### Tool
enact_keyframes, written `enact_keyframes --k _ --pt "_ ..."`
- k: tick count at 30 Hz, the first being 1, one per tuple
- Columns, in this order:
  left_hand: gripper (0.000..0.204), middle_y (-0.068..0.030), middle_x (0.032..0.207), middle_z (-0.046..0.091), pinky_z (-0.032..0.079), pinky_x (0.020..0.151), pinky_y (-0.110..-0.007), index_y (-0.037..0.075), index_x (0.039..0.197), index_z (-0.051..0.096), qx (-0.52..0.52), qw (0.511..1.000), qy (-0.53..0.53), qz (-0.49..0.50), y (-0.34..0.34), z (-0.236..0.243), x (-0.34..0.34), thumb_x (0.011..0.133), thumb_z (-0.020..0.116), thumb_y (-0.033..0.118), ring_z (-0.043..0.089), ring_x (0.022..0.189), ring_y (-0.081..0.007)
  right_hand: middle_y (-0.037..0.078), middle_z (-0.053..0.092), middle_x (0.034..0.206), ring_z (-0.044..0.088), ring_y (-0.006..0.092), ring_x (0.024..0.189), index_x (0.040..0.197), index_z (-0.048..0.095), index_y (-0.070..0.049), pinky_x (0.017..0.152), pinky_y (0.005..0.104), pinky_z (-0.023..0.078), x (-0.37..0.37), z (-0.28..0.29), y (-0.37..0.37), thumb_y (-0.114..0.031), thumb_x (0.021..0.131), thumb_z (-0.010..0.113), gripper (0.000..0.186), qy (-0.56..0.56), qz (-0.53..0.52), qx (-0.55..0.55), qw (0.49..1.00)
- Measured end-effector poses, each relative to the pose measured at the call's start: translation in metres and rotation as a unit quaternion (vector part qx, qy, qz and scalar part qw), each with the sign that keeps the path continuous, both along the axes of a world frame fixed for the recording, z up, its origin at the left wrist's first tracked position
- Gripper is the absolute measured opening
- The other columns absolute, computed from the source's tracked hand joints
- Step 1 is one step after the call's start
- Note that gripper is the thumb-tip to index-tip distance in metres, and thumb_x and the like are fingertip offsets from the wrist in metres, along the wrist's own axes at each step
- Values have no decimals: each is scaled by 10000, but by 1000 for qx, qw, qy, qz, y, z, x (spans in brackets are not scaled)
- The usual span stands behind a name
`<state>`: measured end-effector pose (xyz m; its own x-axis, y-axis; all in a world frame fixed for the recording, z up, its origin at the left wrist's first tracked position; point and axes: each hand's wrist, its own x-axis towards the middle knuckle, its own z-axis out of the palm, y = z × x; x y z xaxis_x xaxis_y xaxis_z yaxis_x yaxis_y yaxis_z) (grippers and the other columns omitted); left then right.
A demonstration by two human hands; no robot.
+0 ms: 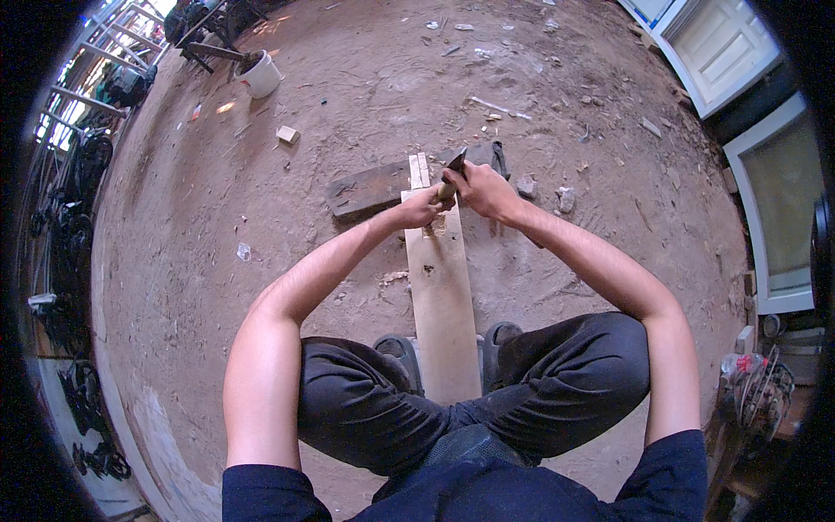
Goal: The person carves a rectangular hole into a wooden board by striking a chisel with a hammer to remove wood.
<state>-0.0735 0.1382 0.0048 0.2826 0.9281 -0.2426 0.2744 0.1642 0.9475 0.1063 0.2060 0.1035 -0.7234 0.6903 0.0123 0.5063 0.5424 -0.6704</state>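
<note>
A pale wooden plank (440, 313) runs away from me between my legs. Its narrower far end (419, 171) lies over a dark timber block (370, 193) on the ground. Above the plank, my left hand (422, 209) is closed round the yellowish handle of a tool that looks like a chisel (447, 188). A dark, pointed metal part (457, 161) sticks up above this handle. My right hand (487, 190) is closed right beside the metal, its fingers curled; what it grips is mostly hidden. Below my hands, a rough cut area with wood chips (435, 230) marks the plank.
My shod feet flank the plank. Stones (565, 200) lie right of the block on the dirt floor, and a small wood offcut (288, 135) lies farther left. A white bucket (259, 75) stands far left. White-framed panels (774, 200) lean along the right side.
</note>
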Motion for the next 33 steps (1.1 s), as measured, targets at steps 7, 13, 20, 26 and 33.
enact_keyframes --k 7,13,20,26,33 --pt "319 -59 1170 577 386 1007 -322 40 1274 458 1 1000 19 -5 -6 9 -3 961 514 65 515 1127 -163 275 647 804 634 447 829 1001 625 -14 712 534 499 -2 3 -3 -416 971 460 436 4 -1 -7 1000" --pt "319 -60 1186 573 386 1008 -327 42 1279 444 -24 999 33 -7 -5 21 4 970 512 80 516 1128 -169 272 649 803 637 442 832 1009 624 -5 716 528 501 0 1 -2 -413 971 464 440 1 -4 0 1000" --pt "318 -65 1180 578 398 993 -327 48 1273 466 -11 999 37 -1 -6 12 -2 977 536 140 520 1121 -170 275 648 802 638 442 829 980 637 5 712 526 502 -3 6 -6 -416 966 474 452 3 -7 -1 1000" --pt "325 -68 1176 577 401 985 -324 44 1274 467 -11 999 46 0 -7 20 3 976 542 149 521 1108 -170 282 643 786 638 446 818 981 634 12 695 528 504 -1 0 -2 -429 963 477 469 2 -13 3 1000" --pt "333 -63 1177 572 400 983 -321 42 1283 458 -11 999 35 -4 -6 20 4 976 539 145 514 1108 -165 286 642 786 636 449 822 980 625 17 700 535 504 0 -1 -1 -445 961 476 486 -8 -14 0 1000"
